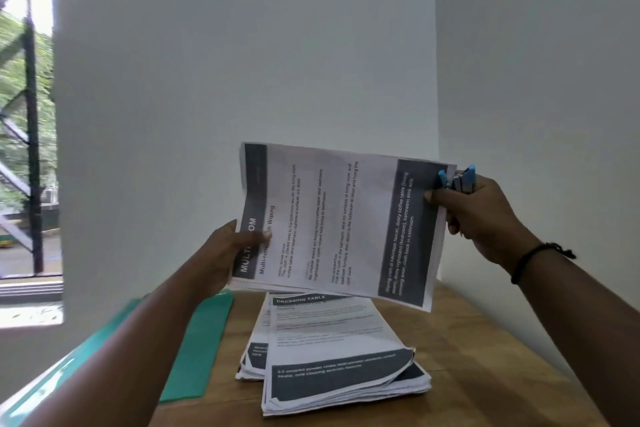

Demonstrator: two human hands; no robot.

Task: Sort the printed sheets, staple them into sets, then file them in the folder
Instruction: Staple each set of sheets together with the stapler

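Note:
I hold a set of printed sheets [339, 222] up in the air above the table, turned sideways, with dark bands at both ends. My left hand [228, 253] pinches its left edge, thumb on the front. My right hand [481, 215] grips a blue stapler [459, 178] whose jaws sit over the set's upper right corner. A thick stack of more printed sheets [332, 354] lies on the wooden table [485, 357] below, top page headed "DRESSING TABLE". A green folder [197, 347] lies flat to the left of the stack.
White walls close in behind and on the right of the table. A window [24, 135] with a dark frame is at the far left. A black band circles my right wrist.

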